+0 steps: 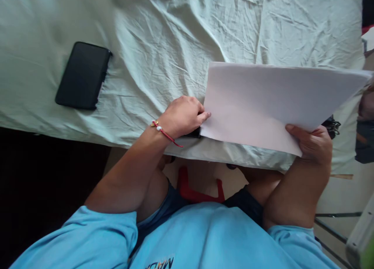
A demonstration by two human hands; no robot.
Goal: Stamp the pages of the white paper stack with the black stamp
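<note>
From the head view, the right hand [314,144] pinches the white sheet of paper [271,101] at its near edge, lifted flat and unfolded over the bedsheet [163,39]. The left hand [182,115] rests curled at the sheet's left edge, fingertips touching it. A black phone [83,75] lies well left.

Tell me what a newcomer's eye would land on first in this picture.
First the large white sheet of paper, held up over the pale bedsheet at centre right: the right hand grips its near corner, and the left hand touches its left edge. Next the black phone, lying flat on the bedsheet at upper left, apart from both hands. A red bracelet on the left wrist also stands out.
</note>
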